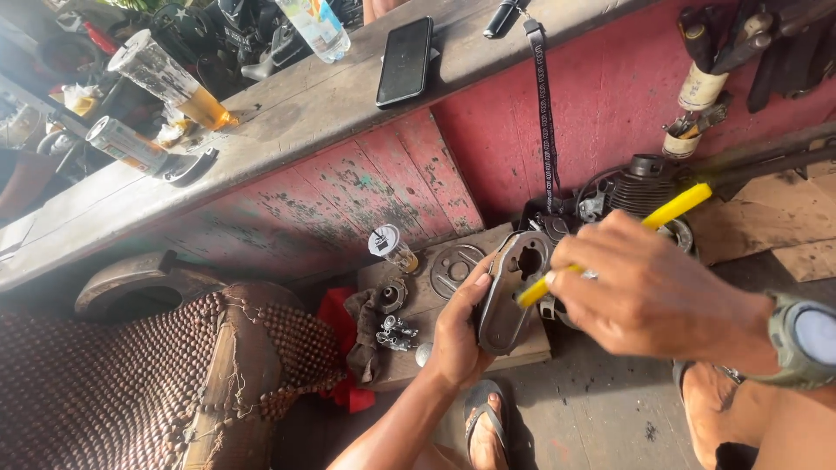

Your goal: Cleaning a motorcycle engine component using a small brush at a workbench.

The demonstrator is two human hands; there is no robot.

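Note:
My left hand (455,335) grips a grey metal engine cover (509,292), held upright on a wooden board (522,348). My right hand (649,292) is closed around a yellow-handled tool (675,207), its yellow end pointing into the cover's opening. Right behind the cover stands a small black engine (640,187) with cooling fins. A green watch (805,339) is on my right wrist.
On the board lie a round metal disc (455,268), small metal parts (394,333), a dirty rag (361,335) and a small glass (392,246). A wooden ledge (287,117) carries a phone (405,61), glasses and a bottle. A beaded seat cover (131,383) lies at left. Tools hang at top right (740,48).

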